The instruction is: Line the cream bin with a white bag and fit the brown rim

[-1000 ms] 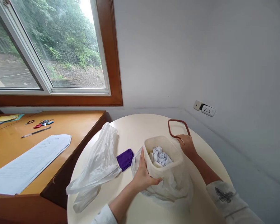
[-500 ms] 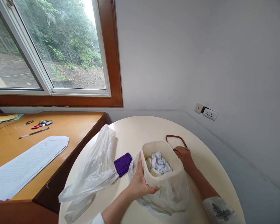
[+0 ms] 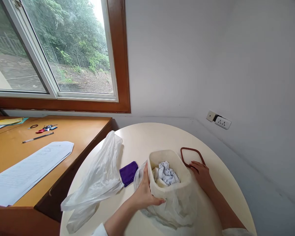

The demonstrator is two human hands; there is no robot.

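A small cream trash bin (image 3: 157, 189) stands upright near the table's front, its mouth facing me. A thin white plastic bag hangs around its outside, and crumpled white paper (image 3: 167, 173) lies within. My left hand (image 3: 144, 191) grips the bin's left side, thumb across the front and fingers along the left wall. To the right of the bin, my right hand (image 3: 200, 173) has its fingers on the near edge of a brown rounded-square rim ring (image 3: 190, 149). That ring lies at table level; the fingertips' undersides are hidden.
On the round cream table (image 3: 147, 132), a loose white plastic bag (image 3: 100, 173) spreads at left beside a folded purple cloth (image 3: 128, 173). A wooden desk (image 3: 88, 126) adjoins on the left, holding papers (image 3: 36, 168), a pen (image 3: 38, 137) and keys (image 3: 48, 127). Walls stand behind.
My right hand and the brown rim ring have shifted right, away from the bin. My left hand keeps its hold on the bin. The view has shifted slightly.
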